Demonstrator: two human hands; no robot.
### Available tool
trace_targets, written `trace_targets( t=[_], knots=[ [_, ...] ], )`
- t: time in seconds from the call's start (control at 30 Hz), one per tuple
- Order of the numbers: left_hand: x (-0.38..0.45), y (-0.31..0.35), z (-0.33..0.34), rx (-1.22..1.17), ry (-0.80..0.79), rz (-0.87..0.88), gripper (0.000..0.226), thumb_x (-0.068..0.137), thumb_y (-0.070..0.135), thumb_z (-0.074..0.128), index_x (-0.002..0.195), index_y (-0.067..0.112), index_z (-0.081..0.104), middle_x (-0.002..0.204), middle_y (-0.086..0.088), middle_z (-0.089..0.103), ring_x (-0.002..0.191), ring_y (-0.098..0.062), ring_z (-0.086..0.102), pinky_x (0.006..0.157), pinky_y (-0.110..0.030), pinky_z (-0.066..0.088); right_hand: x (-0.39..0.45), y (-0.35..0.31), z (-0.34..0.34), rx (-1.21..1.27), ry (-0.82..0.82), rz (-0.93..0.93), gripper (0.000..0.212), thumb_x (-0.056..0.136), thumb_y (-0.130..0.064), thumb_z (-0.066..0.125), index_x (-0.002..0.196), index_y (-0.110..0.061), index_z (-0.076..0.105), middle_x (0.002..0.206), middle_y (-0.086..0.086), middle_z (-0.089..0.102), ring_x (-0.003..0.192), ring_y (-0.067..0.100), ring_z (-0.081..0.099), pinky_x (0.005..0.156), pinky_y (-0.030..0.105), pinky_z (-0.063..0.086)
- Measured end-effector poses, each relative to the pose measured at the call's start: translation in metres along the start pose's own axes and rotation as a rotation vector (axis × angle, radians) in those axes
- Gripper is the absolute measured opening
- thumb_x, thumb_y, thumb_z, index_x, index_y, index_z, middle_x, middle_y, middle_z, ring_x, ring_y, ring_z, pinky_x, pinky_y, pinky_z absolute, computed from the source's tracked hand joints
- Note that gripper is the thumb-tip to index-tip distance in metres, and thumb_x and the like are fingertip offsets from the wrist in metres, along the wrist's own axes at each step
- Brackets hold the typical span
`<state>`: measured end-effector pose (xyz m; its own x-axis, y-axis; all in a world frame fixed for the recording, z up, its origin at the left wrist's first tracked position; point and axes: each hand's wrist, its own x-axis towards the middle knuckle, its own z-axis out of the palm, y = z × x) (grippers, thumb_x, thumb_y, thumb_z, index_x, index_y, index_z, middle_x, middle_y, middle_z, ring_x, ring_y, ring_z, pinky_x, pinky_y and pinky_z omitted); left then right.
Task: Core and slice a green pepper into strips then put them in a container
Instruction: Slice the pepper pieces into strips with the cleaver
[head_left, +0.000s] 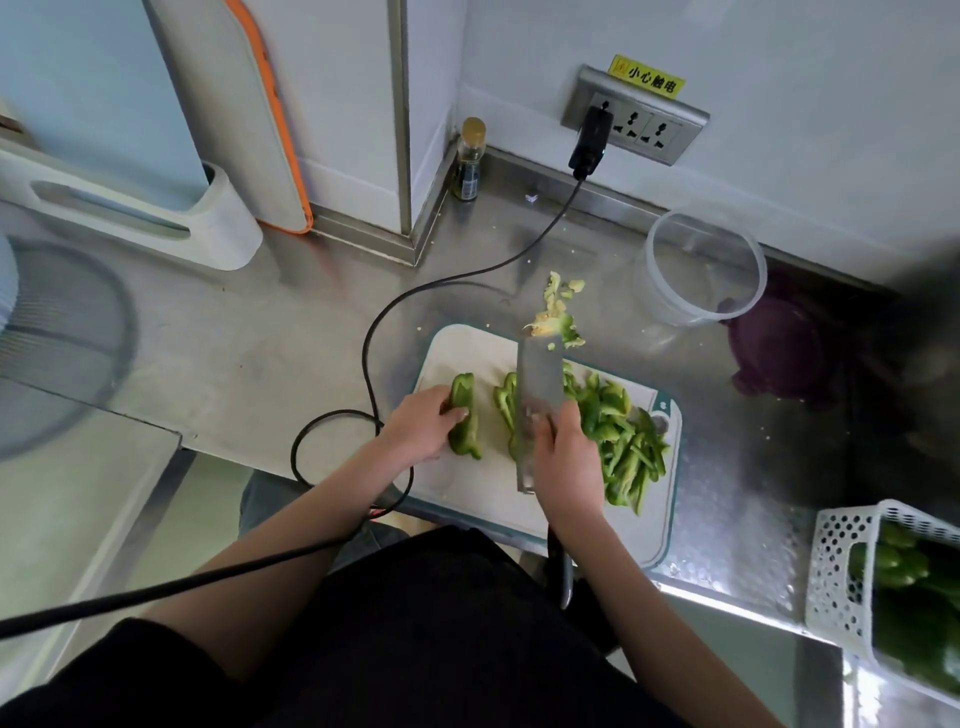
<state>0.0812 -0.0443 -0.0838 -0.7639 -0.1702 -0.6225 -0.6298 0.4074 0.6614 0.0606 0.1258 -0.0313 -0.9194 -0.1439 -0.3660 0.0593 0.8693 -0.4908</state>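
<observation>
On the white cutting board (467, 499) my left hand (423, 423) holds down an uncut piece of green pepper (464, 415). My right hand (563, 457) grips a cleaver (537, 395) whose blade stands upright along the board, just right of a few fresh strips (505, 402). A heap of cut pepper strips (623, 441) lies on the board's right side. The pepper core and trimmings (558, 317) sit at the board's far edge. A clear round container (698, 265) stands empty on the counter behind the board to the right.
A purple lid (774, 348) lies beside the container. A white perforated basket (883, 587) with whole green peppers sits at the right. A black cable (374, 332) runs from the wall socket (636, 122) across the steel counter. A small bottle (469, 158) stands in the corner.
</observation>
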Motion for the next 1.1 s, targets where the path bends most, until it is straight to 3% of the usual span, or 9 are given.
trace_targets(
  t=[0.27, 0.47, 0.6, 0.73, 0.87, 0.97, 1.1],
  knots=[
    [-0.004, 0.0, 0.008, -0.047, 0.085, 0.027, 0.021, 0.096, 0.027, 0.052, 0.077, 0.02, 0.046, 0.063, -0.001, 0.056, 0.046, -0.016, 0.056, 0.043, -0.021, 0.041, -0.008, -0.018, 0.011, -0.023, -0.086, -0.029, 0.017, 0.103, -0.029, 0.032, 0.107, -0.013, 0.037, 0.075, 0.01, 0.058, 0.066, 0.033, 0.059, 0.052, 0.035, 0.044],
    [-0.004, 0.004, 0.01, 0.103, 0.104, 0.037, 0.032, 0.096, 0.031, 0.048, 0.066, 0.025, 0.038, 0.063, 0.004, 0.051, 0.063, -0.024, 0.057, 0.061, -0.034, 0.046, -0.005, -0.024, 0.02, -0.118, -0.138, -0.049, 0.023, 0.103, -0.029, 0.03, 0.115, -0.011, 0.036, 0.079, 0.013, 0.061, 0.07, 0.034, 0.062, 0.052, 0.034, 0.044],
    [-0.004, 0.005, 0.012, 0.063, 0.111, 0.012, 0.031, 0.096, 0.031, 0.047, 0.067, 0.024, 0.04, 0.067, -0.001, 0.055, 0.068, -0.031, 0.062, 0.067, -0.042, 0.054, -0.006, -0.024, 0.027, -0.2, -0.135, -0.062, 0.025, 0.104, -0.027, 0.027, 0.12, -0.009, 0.035, 0.079, 0.011, 0.062, 0.071, 0.033, 0.063, 0.053, 0.032, 0.042],
    [-0.002, 0.006, 0.011, 0.034, 0.112, -0.007, 0.03, 0.095, 0.029, 0.049, 0.067, 0.022, 0.042, 0.068, -0.004, 0.058, 0.066, -0.03, 0.063, 0.064, -0.042, 0.055, -0.005, -0.027, 0.031, -0.244, -0.125, -0.061, 0.023, 0.104, -0.028, 0.026, 0.118, -0.011, 0.033, 0.07, 0.006, 0.053, 0.07, 0.032, 0.063, 0.054, 0.033, 0.044],
    [-0.002, 0.007, 0.012, 0.011, 0.118, -0.024, 0.032, 0.095, 0.026, 0.05, 0.065, 0.02, 0.042, 0.065, -0.003, 0.057, 0.057, -0.025, 0.061, 0.057, -0.037, 0.053, -0.004, -0.029, 0.039, -0.28, -0.1, -0.09, 0.02, 0.104, -0.028, 0.026, 0.114, -0.012, 0.032, 0.068, 0.007, 0.059, 0.066, 0.031, 0.065, 0.056, 0.037, 0.052],
    [-0.001, 0.006, 0.012, -0.002, 0.118, -0.034, 0.033, 0.095, 0.025, 0.051, 0.065, 0.018, 0.042, 0.061, -0.004, 0.056, 0.05, -0.024, 0.06, 0.053, -0.034, 0.051, -0.002, -0.029, 0.041, -0.316, -0.109, -0.091, 0.019, 0.104, -0.027, 0.027, 0.115, -0.013, 0.032, 0.064, 0.003, 0.052, 0.066, 0.03, 0.065, 0.054, 0.035, 0.049],
    [0.001, 0.004, 0.012, -0.011, 0.118, -0.038, 0.034, 0.095, 0.025, 0.052, 0.064, 0.017, 0.041, 0.056, -0.004, 0.056, 0.046, -0.023, 0.059, 0.049, -0.028, 0.043, 0.003, -0.034, 0.044, -0.39, -0.14, -0.082, 0.021, 0.103, -0.018, 0.033, 0.123, -0.013, 0.029, 0.078, 0.008, 0.065, 0.072, 0.03, 0.067, 0.058, 0.036, 0.049]
  ],
)
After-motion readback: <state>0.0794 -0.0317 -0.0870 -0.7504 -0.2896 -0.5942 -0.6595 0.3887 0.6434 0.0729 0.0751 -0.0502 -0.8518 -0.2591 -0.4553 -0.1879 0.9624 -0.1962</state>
